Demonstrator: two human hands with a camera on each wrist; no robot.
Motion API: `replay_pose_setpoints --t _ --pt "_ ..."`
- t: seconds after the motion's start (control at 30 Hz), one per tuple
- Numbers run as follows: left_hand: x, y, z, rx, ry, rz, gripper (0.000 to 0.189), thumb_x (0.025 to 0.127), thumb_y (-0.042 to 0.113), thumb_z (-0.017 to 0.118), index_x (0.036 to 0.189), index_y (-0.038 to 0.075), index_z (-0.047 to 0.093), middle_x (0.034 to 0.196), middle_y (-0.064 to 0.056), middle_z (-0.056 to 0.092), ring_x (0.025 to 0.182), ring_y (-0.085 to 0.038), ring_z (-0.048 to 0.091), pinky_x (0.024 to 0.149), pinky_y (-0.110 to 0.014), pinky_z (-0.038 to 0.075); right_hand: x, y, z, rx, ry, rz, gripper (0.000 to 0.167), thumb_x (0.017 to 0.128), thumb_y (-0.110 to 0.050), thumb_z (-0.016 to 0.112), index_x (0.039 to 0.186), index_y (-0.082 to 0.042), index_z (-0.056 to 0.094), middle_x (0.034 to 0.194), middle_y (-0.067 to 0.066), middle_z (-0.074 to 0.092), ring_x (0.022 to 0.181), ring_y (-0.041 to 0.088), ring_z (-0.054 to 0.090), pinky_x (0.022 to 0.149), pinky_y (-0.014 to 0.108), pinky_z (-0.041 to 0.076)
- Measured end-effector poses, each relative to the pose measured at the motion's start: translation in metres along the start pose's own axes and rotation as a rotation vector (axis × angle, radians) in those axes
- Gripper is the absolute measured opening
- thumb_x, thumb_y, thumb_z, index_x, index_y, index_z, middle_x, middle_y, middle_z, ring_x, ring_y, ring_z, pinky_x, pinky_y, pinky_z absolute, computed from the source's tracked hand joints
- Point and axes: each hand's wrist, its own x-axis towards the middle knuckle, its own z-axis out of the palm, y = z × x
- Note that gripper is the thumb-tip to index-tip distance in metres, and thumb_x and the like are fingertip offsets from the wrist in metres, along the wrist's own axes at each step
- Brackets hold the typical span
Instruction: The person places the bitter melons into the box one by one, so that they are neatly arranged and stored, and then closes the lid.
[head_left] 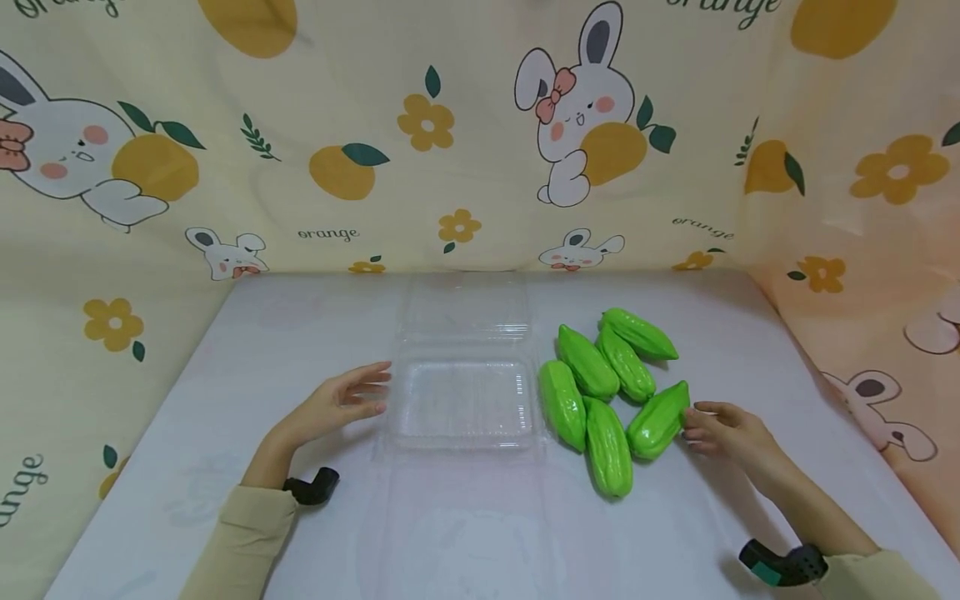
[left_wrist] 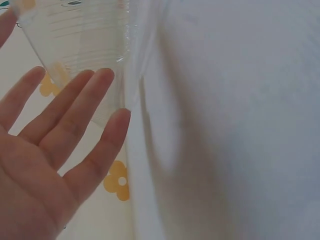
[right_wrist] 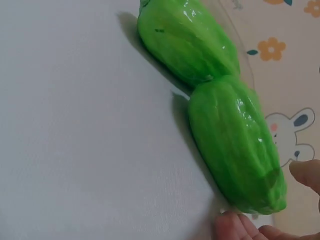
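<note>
On the white worktop (head_left: 300,329), we see six green vegetables (head_left: 626,367) to the right of a clear plastic box (head_left: 465,404). This box stands between them and the left hand (head_left: 333,404), whose fingers are extended and hold nothing. The right hand (head_left: 735,437) has its fingers parted around the tip of one vegetable, without gripping. Behind, we find a patterned cloth (head_left: 480,179), where we read "orange" several times.
</note>
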Motion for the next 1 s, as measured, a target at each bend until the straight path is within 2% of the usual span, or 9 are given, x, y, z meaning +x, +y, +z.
replay_pose_setpoints --t 0.17,0.37,0.47,0.57,0.67,0.87,1.0 --pt "0.000 0.001 0.001 -0.019 -0.020 0.005 0.066 0.092 0.020 0.065 0.148 0.004 0.034 0.146 -0.025 0.045 0.129 -0.044 0.051 0.104 -0.054 0.048 0.002 -0.002 0.001 0.006 -0.028 0.051 0.072 0.100 -0.036 0.049 0.139 0.020 0.027 0.090 -0.013 0.067 0.079 -0.006 0.064 0.076 0.016 0.059" --pt "0.001 0.001 0.001 -0.026 -0.039 0.005 0.067 0.093 0.020 0.065 0.149 0.004 0.033 0.147 -0.025 0.045 0.130 -0.044 0.050 0.106 -0.059 0.044 0.005 -0.003 0.002 0.010 -0.047 0.091 0.078 0.099 -0.040 0.050 0.141 0.021 0.023 0.089 -0.014 0.063 0.078 -0.005 0.064 0.076 0.016 0.059" --pt "0.002 0.000 0.001 -0.030 -0.041 0.000 0.067 0.092 0.019 0.065 0.149 0.003 0.032 0.146 -0.025 0.046 0.130 -0.044 0.050 0.106 -0.053 0.047 0.006 -0.005 0.004 -0.003 -0.042 0.096 0.081 0.099 -0.041 0.050 0.141 0.021 0.022 0.087 -0.013 0.063 0.076 -0.004 0.065 0.074 0.016 0.059" --pt "0.002 -0.001 0.001 -0.042 -0.044 0.005 0.068 0.092 0.017 0.065 0.148 0.001 0.031 0.146 -0.026 0.045 0.130 -0.044 0.050 0.102 -0.034 0.052 0.007 -0.007 0.005 -0.031 -0.041 0.101 0.082 0.099 -0.043 0.050 0.141 0.022 0.021 0.085 -0.011 0.065 0.075 -0.003 0.065 0.073 0.017 0.059" --pt "0.003 -0.003 0.001 -0.065 -0.052 0.013 0.069 0.092 0.016 0.066 0.148 -0.001 0.030 0.146 -0.028 0.045 0.130 -0.045 0.049 0.098 -0.019 0.051 0.009 -0.008 0.005 -0.065 -0.043 0.110 0.084 0.099 -0.045 0.048 0.141 0.023 0.021 0.083 -0.010 0.066 0.073 -0.002 0.066 0.073 0.016 0.059" --pt "0.003 -0.005 0.001 -0.126 -0.088 0.011 0.071 0.093 0.017 0.064 0.150 -0.002 0.026 0.148 -0.030 0.040 0.133 -0.047 0.045 0.103 -0.022 0.050 0.015 -0.010 0.005 -0.083 -0.049 0.126 0.085 0.099 -0.046 0.048 0.140 0.024 0.022 0.080 -0.009 0.066 0.072 -0.001 0.065 0.071 0.016 0.058" --pt "0.002 -0.004 0.001 -0.161 -0.106 0.000 0.073 0.093 0.016 0.064 0.150 -0.002 0.023 0.150 -0.031 0.037 0.134 -0.048 0.043 0.099 -0.012 0.047 0.019 -0.012 0.006 -0.053 -0.065 0.140 0.084 0.099 -0.044 0.049 0.139 0.025 0.022 0.079 -0.008 0.065 0.071 0.000 0.065 0.072 0.019 0.060"
